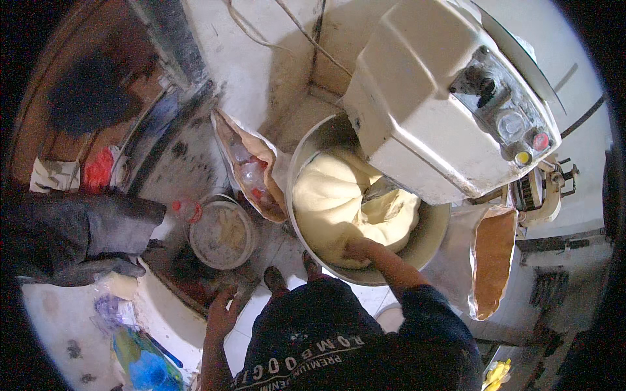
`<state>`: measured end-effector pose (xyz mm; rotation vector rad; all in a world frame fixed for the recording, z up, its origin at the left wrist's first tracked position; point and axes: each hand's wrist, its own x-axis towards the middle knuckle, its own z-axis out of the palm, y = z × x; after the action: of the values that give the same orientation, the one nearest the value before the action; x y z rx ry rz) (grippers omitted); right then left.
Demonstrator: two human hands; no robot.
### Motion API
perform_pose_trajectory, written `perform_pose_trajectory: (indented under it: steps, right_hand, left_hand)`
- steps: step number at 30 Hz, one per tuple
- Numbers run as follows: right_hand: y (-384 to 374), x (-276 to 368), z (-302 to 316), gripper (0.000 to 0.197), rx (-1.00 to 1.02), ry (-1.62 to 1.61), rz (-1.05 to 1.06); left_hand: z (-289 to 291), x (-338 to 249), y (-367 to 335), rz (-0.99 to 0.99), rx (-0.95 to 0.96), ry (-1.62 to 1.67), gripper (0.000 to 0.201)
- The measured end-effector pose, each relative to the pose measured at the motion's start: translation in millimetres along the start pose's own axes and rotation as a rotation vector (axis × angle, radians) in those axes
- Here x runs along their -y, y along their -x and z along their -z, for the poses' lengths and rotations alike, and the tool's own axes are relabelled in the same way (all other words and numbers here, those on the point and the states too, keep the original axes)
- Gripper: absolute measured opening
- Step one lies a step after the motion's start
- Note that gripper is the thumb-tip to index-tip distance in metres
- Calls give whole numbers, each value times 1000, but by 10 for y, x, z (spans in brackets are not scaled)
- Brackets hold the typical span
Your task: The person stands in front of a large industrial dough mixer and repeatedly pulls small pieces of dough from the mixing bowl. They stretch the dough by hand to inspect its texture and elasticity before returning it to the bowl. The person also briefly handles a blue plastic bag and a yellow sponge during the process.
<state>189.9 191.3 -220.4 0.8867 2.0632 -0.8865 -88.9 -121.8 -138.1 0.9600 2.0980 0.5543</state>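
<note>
A big mass of pale yellow dough [329, 189] fills much of a round metal mixing bowl [302, 148]. Into the near side of the bowl reaches my right hand [357, 249], its fingers drawn together against the dough and partly hidden. Above the bowl's far right side hangs the cream-coloured head of a mixer [417, 98]; part of its metal tool shows in the middle of the dough. My left hand [222, 314] hangs low beside my body, with loosely bent fingers apart and nothing visible in it. Nearest to it is a round, pale-topped bucket [222, 234].
An opened sack [261, 140] with clear plastic inside stands left of the bowl. Another sack [493, 260] with brown contents stands at the right. Red and yellow buttons [531, 148] sit on the mixer's panel. Dark cloth [85, 238] and blue-green plastic [145, 362] lie at the left.
</note>
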Motion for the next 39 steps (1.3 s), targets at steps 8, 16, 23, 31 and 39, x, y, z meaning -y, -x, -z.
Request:
perform_pose_trajectory:
  steps: [8,16,23,31,39]
  right_hand:
    - [-418,-252,-478,51,-638,-924,228]
    - [-780,248,-248,65,-841,-1809,-697]
    - [-549,-500,-729,25,-751,-309,-560]
    - [438,-905,-309,39,-673,-431,-408]
    - [901,-868,-253,38,-910,-291,-599]
  left_hand:
    - [57,-179,-76,-32,11,56,32]
    - [49,-159,-48,-13,-49,-47,33]
    - [-57,-439,65,113,-45,62,33]
    - [-244,-440,-2,41,-8,111,34]
    - [-118,-176,-143,-197,58,-8,37]
